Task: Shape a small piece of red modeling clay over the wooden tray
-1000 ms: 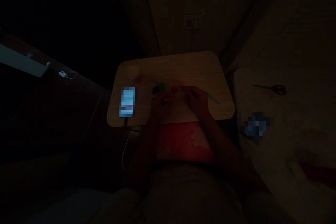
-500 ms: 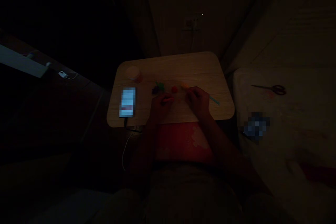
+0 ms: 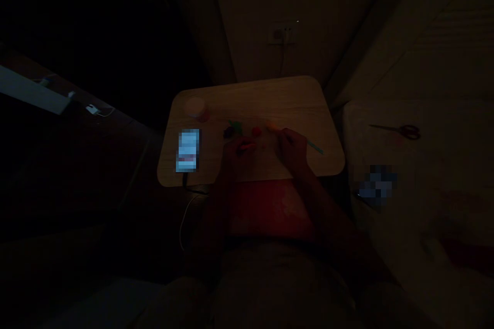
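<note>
The scene is very dark. On the wooden table (image 3: pixel 247 97), my left hand (image 3: pixel 234 151) is closed around a small orange-red piece (image 3: pixel 248 145), its kind unclear. My right hand (image 3: pixel 295 146) has its fingers pinched together; what lies between them is hidden. Just beyond its fingertips is an orange-yellow lump (image 3: pixel 272 126). A teal stick (image 3: pixel 315 148) sticks out behind that hand, and I cannot tell whether it is held. Between the hands sits a round red lump (image 3: pixel 257 131). Beyond my left hand lie a green piece (image 3: pixel 235 126) and a dark purple one (image 3: pixel 228 132).
A lit phone (image 3: pixel 188 150) with a cable lies on the table's left side, below a lidded tub (image 3: pixel 196 108). To the right, scissors (image 3: pixel 409 132) and a blurred dark object (image 3: pixel 378 186) rest on a pale surface. A wall socket (image 3: pixel 277 35) is behind the table.
My right hand has shifted slightly to the right, showing more of the orange-yellow lump. The light has dimmed a little. My left hand stays almost where it was.
</note>
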A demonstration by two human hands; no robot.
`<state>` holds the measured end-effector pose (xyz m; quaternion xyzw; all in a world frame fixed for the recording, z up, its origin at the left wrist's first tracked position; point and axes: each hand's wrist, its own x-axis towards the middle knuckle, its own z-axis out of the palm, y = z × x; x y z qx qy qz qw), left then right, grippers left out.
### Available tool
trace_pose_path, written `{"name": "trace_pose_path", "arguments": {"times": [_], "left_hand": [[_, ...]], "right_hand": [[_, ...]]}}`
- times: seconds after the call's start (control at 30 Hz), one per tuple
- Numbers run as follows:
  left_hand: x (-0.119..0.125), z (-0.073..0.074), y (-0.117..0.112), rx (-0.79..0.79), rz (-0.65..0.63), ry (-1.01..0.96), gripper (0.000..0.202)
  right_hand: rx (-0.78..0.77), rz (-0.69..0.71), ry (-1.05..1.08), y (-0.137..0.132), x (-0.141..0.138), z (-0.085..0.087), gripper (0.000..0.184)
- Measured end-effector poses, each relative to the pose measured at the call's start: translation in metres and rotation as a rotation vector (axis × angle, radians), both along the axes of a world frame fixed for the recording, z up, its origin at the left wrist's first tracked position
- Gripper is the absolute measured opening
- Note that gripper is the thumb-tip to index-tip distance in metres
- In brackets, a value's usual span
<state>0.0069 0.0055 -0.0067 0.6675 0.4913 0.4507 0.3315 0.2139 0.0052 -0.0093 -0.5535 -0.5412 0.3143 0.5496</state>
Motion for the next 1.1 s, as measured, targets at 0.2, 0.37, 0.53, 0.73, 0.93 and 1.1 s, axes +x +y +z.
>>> {"name": "trace_pose_path", "arguments": {"times": [0.2,0.37,0.53,0.73,0.93,1.1], "left_hand": [[0.002,0.002,-0.001,0.004,-0.001,0.015,0.013],[0.001,0.005,-0.002,0.009,-0.009,0.018,0.013],[0.000,0.005,-0.001,0.009,-0.018,0.008,0.014],[0.001,0.004,-0.001,-0.002,-0.010,-0.005,0.016],[0.001,0.006,-0.002,-0.001,-0.011,0.005,0.018],[0.001,0.007,-0.002,-0.025,0.003,0.019,0.016]], "right_hand": [[0.051,0.009,0.076,0.002,0.000,-0.004,0.046],[0.033,0.043,0.105,0.003,0.000,-0.004,0.031],[0.002,0.061,0.111,0.003,-0.001,-0.007,0.033],[-0.043,0.060,0.127,0.003,-0.001,-0.011,0.027],[-0.052,0.041,0.109,0.002,-0.001,-0.009,0.021],[-0.051,0.012,0.074,-0.001,-0.002,0.000,0.022]]}}
